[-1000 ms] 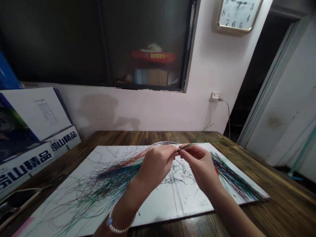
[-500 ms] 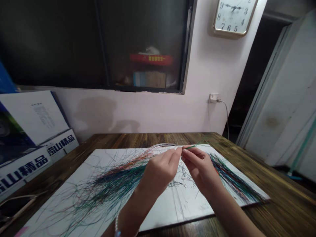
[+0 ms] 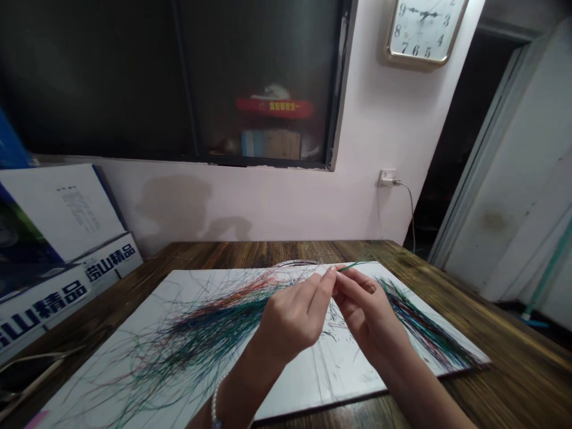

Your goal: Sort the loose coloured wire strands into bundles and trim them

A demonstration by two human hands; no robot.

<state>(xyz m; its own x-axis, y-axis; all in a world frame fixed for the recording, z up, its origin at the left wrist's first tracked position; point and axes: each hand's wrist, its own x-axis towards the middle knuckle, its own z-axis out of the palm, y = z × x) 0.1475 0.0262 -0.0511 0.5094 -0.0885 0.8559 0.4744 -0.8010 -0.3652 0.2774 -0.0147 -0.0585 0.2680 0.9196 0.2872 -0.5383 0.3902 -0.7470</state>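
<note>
My left hand [image 3: 295,313] and my right hand [image 3: 369,307] meet fingertip to fingertip over the far part of a white board [image 3: 313,381]. Both are closed in a pinch. From the right fingertips a thin green wire [image 3: 354,264] runs out toward the right; its other end is hidden between the fingers. Beneath and left of my left hand spreads a loose, tangled pile of thin coloured wires [image 3: 210,328], green, blue and orange. Right of my right hand lies a straighter wire bundle [image 3: 431,325]. Short dark scraps [image 3: 331,319] are scattered on the board between the hands.
The board rests on a dark wooden table [image 3: 504,333]. Behind the board shows the rim of a round clear dish [image 3: 297,263]. Printed boxes [image 3: 67,292] stand at the left. A socket with a plugged-in cable [image 3: 388,177] and a clock [image 3: 424,30] are on the wall.
Both hands have shifted slightly right, still pinched together. The left fingertips now lie closer against the right ones, and the green wire still sticks out to the right.
</note>
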